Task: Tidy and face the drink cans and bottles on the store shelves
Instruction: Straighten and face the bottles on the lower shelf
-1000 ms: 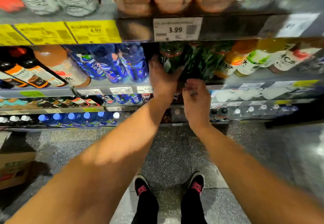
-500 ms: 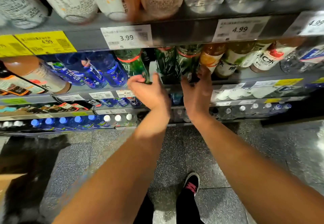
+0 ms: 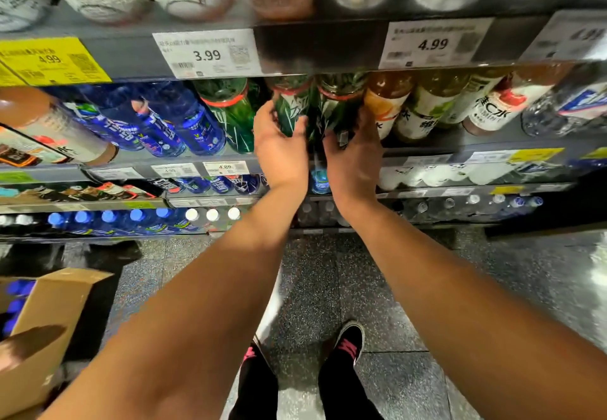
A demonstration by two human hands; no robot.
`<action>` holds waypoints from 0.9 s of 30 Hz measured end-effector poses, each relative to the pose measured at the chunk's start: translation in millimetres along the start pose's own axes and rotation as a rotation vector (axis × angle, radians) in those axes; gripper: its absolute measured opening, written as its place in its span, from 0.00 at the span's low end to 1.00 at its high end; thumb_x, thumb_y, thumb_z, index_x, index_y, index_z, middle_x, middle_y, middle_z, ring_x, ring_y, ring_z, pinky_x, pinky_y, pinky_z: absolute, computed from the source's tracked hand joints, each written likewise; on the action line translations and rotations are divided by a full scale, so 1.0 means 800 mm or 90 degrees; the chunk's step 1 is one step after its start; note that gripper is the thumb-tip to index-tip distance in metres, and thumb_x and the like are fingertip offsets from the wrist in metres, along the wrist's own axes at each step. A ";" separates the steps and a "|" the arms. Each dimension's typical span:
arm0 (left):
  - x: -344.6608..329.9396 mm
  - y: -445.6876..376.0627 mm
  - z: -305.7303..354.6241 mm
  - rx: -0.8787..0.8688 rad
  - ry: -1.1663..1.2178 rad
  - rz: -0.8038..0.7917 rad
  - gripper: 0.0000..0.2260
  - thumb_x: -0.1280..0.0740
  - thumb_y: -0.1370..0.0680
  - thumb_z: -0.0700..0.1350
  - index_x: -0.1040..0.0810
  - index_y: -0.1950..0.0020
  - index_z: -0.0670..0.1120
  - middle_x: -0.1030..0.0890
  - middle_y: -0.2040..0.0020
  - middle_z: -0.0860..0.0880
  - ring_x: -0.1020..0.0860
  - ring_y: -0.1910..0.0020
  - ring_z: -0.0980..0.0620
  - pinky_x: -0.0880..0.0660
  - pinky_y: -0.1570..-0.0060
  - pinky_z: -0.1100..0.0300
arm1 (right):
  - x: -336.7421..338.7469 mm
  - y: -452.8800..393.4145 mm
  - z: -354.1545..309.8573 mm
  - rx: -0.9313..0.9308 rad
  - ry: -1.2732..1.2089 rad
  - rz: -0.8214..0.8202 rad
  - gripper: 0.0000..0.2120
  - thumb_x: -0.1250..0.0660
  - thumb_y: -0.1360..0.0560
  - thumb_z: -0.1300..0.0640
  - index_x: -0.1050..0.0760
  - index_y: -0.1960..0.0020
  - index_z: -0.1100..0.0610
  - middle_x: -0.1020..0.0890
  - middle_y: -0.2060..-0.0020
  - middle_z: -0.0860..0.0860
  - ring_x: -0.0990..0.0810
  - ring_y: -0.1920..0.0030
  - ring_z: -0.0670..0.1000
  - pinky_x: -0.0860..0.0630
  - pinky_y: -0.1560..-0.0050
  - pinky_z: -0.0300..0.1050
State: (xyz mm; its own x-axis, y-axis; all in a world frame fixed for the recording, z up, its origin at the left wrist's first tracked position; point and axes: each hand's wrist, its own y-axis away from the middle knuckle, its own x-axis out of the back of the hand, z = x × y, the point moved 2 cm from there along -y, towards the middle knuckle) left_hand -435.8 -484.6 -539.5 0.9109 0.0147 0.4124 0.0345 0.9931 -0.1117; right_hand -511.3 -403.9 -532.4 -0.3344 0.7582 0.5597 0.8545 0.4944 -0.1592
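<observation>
Both hands moved in since a second ago — left hand point(image 3: 279, 147) and right hand point(image 3: 356, 156) now each wrap a green bottle point(image 3: 290, 107).

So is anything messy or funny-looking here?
Nothing looks spilled or broken. The left hand and right hand each grip a green bottle on the shelf. One oddity: a cardboard box sits open on the floor.

My left hand point(image 3: 279, 153) grips one green bottle point(image 3: 290, 107), my right hand point(image 3: 356, 156) its neighbour point(image 3: 338, 104) (blue bottles point(image 3: 177, 124) at nine o'clock).
</observation>
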 end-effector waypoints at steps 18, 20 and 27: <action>0.029 0.020 -0.005 0.028 -0.009 0.093 0.23 0.23 0.30 0.45 0.27 0.39 0.44 0.25 0.49 0.48 0.27 0.52 0.54 0.32 0.49 0.64 | 0.000 -0.004 0.000 -0.005 -0.022 -0.112 0.18 0.32 0.25 0.64 0.27 0.36 0.63 0.17 0.46 0.59 0.18 0.47 0.59 0.22 0.48 0.50; 0.030 0.042 -0.003 0.012 0.012 0.106 0.19 0.24 0.29 0.45 0.28 0.44 0.42 0.26 0.53 0.46 0.28 0.55 0.55 0.32 0.51 0.66 | 0.015 -0.002 0.009 -0.017 -0.036 -0.103 0.15 0.32 0.24 0.62 0.26 0.39 0.63 0.17 0.49 0.58 0.18 0.49 0.57 0.21 0.50 0.54; -0.040 0.110 0.027 -0.107 0.122 -0.165 0.11 0.30 0.25 0.37 0.25 0.45 0.38 0.23 0.53 0.42 0.25 0.55 0.51 0.28 0.52 0.59 | 0.093 -0.023 0.057 -0.074 -0.058 0.117 0.21 0.29 0.27 0.53 0.26 0.39 0.63 0.23 0.42 0.58 0.24 0.40 0.58 0.26 0.41 0.51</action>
State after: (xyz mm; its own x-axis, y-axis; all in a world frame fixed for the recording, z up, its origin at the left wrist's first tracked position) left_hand -470.7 -395.4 -543.2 0.9232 -0.2727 0.2708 0.3266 0.9281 -0.1789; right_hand -569.6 -337.1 -524.7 -0.1992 0.8685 0.4540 0.9425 0.2967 -0.1540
